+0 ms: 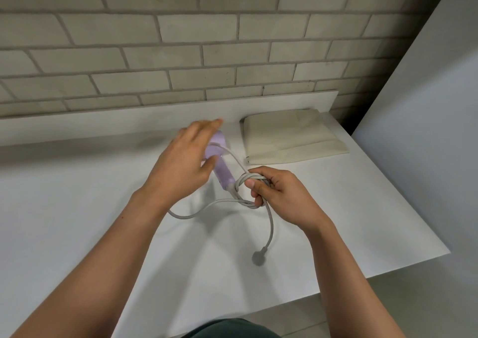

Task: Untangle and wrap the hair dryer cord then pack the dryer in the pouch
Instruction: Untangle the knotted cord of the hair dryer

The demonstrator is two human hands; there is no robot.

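Several loops of grey cord (191, 215) are clamped in the curled fingers of the right hand (279, 195), beside the handle end of the lilac hair dryer (223, 172). The dryer lies toward the back edge of the desk (77, 195), under the left hand (181, 164), whose fingers are spread and grip nothing. The cord looks limp but springy, best pinched where the loops cross; the dryer seems light, rigid and smooth, best taken by its handle.

one hair dryer (223, 168), one cord (270, 224), one plug (258, 257), one pouch (291, 137), one table (77, 208), two hands.
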